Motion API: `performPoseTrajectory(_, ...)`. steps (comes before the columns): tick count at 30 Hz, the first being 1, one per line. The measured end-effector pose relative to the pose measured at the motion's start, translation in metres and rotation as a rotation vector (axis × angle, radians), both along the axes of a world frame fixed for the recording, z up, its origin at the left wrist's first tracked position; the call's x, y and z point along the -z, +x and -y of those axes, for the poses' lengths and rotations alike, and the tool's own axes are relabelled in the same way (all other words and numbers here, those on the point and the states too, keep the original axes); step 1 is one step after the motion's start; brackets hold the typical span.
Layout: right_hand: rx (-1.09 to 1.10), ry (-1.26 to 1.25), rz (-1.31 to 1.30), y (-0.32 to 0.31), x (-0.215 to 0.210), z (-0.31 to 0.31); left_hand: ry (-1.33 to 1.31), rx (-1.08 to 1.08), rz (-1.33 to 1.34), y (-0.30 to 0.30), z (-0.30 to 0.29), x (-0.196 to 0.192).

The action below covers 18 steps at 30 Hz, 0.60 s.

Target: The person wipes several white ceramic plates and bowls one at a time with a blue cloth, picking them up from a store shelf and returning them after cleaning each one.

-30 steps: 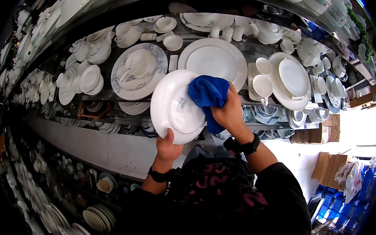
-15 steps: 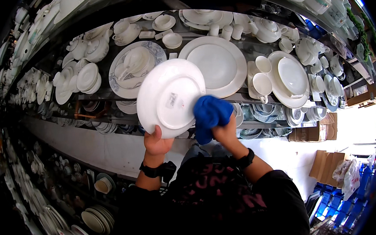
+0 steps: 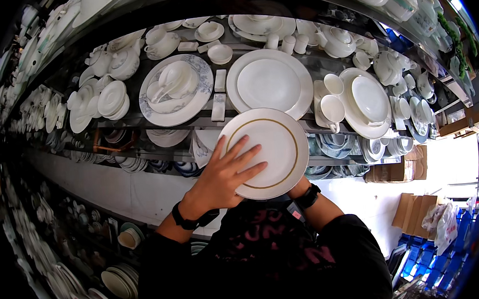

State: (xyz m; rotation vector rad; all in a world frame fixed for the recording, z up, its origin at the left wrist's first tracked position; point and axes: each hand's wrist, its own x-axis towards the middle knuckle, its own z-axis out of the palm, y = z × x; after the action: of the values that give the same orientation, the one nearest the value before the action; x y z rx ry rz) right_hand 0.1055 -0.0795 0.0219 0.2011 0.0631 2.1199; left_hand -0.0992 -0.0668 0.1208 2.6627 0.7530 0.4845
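A white plate with a gold ring inside its rim is held face up in front of my body, at the shelf's front edge. Across its left part lies my left hand, open, fingers spread over the face. My right hand reaches under the plate's lower right side; its fingers are hidden behind it. The blue cloth is out of sight. Just beyond the held plate, a large white plate with a smaller one on it rests on the shelf.
Around it on the glass shelf stand a patterned plate with bowls, white cups, a teapot and oval plates. Lower shelves hold stacked dishes. Cardboard boxes and blue crates are at the right.
The plate has turned from its underside to its ringed face and moved right and nearer. My left hand went from its rim onto its face. My right hand and the blue cloth went out of sight beneath.
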Motion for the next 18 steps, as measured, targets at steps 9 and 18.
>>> performPoseTrajectory(9, 0.038, 0.04, 0.067, 0.012, 0.015, 0.005, -1.361, -0.342, 1.042, -0.033, 0.031, 0.065)
performPoseTrajectory(18, 0.203, -0.068, 0.487, 0.064, 0.036, 0.03, -1.243, -0.311, 1.048, -0.002, 0.01, 0.065)
